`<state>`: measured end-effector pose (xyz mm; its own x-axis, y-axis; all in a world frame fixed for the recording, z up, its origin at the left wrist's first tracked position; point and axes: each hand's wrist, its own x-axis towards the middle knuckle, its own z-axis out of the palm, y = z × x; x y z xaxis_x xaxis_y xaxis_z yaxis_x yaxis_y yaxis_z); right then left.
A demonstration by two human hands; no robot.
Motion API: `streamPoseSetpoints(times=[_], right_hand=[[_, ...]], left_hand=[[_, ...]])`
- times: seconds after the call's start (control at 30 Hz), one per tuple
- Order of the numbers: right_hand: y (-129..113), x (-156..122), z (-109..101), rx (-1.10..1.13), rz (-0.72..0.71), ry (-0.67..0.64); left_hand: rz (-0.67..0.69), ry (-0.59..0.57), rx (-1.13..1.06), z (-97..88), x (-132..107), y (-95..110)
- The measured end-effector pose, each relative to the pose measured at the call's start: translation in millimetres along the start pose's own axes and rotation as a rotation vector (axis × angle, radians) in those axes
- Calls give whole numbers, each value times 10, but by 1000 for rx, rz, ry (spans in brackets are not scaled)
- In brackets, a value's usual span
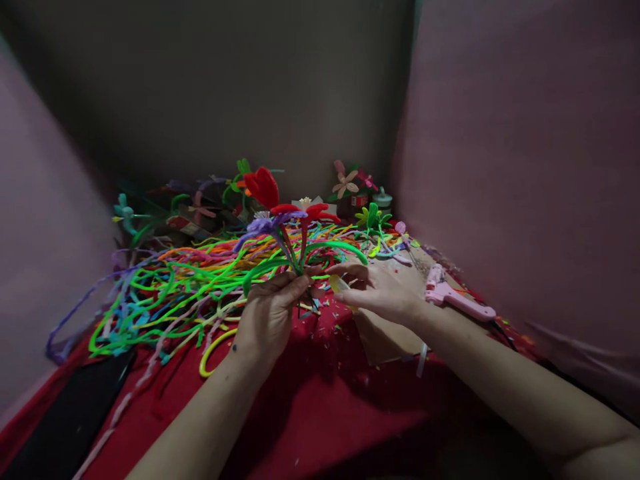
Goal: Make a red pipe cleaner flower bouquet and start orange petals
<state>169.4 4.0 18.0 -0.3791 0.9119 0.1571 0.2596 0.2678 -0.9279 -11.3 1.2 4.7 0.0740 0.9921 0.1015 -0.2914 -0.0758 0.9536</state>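
With twelve o'clock pointing straight ahead of the person, a small bunch of fuzzy flowers (287, 247) stands upright near the middle of the view, directly above the left hand (270, 303); the left thumb and fingers pinch its gathered stems, whose dark ends poke out below the grip; in the bunch, a closed red bloom (263, 188) rises at twelve o'clock from that hand, a purple bloom (260, 228) sits lower, between eleven and twelve, and an open red bloom (320, 212) leans toward one; a green leaf (340, 247) arches over toward two.

The right hand (383, 290) is just beside the stems at their three o'clock, its thumb and curled fingers closed about a small yellow item (338, 285); whether its foremost fingertips touch the stems, I cannot tell.

From the left hand, a tangled heap of bright fuzzy strands (185, 283) spreads at nine to ten o'clock; a flat black slab (70, 413) lies at eight; from the right hand, a pink glue gun (457, 299) lies at three, a clear stick (421, 360) at five, brown cardboard (385, 340) at six, and a green flower (373, 217) at twelve; red cloth (320, 407) covers the surface beneath.
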Motion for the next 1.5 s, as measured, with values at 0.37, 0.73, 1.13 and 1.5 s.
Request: streamPoseSetpoints(times=[0.37, 0.73, 1.13, 1.5], right_hand=[[30, 34, 7, -65, -66, -24], [161, 22, 25, -58, -176, -87], [203, -68, 24, 60, -162, 158], [126, -64, 259, 442, -51, 158]], left_hand=[[-4, -93, -59, -29, 48, -34], [-31, -148, 52, -17, 27, -88], [-124, -32, 45, -17, 36, -55], [-82, -19, 196, 93, -61, -157]])
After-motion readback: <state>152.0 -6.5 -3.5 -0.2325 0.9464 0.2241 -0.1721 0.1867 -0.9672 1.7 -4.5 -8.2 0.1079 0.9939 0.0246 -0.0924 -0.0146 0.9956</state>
